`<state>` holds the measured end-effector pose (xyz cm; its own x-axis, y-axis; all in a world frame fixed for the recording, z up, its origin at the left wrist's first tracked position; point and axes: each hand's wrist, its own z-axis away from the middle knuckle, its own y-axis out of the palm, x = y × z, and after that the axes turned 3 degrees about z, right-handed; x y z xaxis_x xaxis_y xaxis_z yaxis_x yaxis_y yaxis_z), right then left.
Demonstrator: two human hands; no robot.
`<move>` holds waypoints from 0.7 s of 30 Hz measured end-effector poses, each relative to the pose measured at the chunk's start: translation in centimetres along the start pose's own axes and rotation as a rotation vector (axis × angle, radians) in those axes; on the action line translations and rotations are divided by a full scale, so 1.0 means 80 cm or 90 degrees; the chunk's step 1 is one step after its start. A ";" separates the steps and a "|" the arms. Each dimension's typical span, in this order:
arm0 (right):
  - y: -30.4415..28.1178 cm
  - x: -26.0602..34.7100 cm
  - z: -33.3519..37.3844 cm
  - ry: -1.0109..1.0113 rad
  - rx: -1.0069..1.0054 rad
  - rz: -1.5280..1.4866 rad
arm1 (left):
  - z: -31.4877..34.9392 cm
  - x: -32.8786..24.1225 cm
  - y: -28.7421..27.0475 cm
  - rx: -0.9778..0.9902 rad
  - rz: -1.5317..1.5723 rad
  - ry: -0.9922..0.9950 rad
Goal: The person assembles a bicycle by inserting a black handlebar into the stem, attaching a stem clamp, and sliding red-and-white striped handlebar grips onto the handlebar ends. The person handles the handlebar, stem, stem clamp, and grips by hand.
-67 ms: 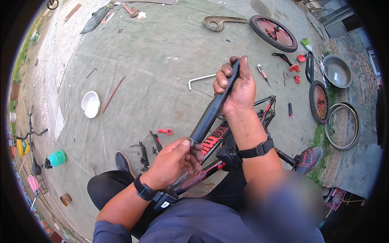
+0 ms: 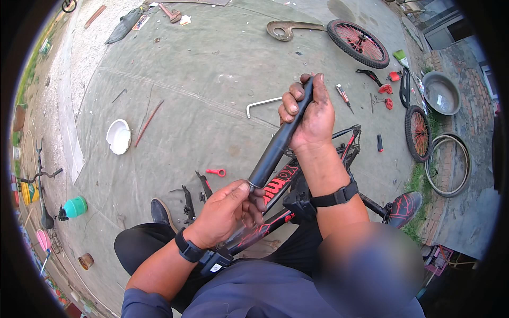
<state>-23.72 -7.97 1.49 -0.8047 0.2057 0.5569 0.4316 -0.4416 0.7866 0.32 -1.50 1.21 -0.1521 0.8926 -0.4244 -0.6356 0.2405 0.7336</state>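
A black bicycle seat post (image 2: 275, 148) is held slantwise in front of me, its narrow end up and to the right. My right hand (image 2: 317, 122) is closed around that narrow upper part. At the wide lower end, my left hand (image 2: 225, 209) pinches the rim, where a small bright metal edge shows between thumb and fingers. What exactly the left fingertips grip there is partly hidden. Beneath both hands lies a black bicycle frame (image 2: 281, 183) with red lettering, between my legs.
Beyond my hands lie a bent hex key (image 2: 260, 105), a screwdriver (image 2: 344, 96) and a red ring-ended tool (image 2: 216, 172). A white bowl (image 2: 119, 138) and a green bottle (image 2: 75, 206) are leftward. Wheels (image 2: 358, 43), a metal basin (image 2: 442, 94) and a tyre (image 2: 448, 165) are rightward.
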 end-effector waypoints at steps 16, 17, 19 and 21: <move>-0.002 0.001 -0.002 -0.002 0.007 0.011 | 0.000 -0.004 0.003 -0.041 -0.061 0.014; 0.001 0.001 -0.001 -0.003 -0.005 0.005 | 0.000 -0.003 0.003 -0.031 -0.054 0.013; 0.001 0.000 -0.001 -0.001 -0.006 0.005 | 0.000 0.000 0.001 -0.009 -0.040 0.012; 0.001 0.000 -0.001 0.000 -0.007 0.006 | -0.002 0.002 0.002 -0.030 -0.069 0.026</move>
<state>-23.73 -8.04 1.56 -0.8004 0.2021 0.5644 0.4347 -0.4527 0.7785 0.12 -1.38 1.18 -0.1109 0.8454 -0.5226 -0.6848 0.3161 0.6567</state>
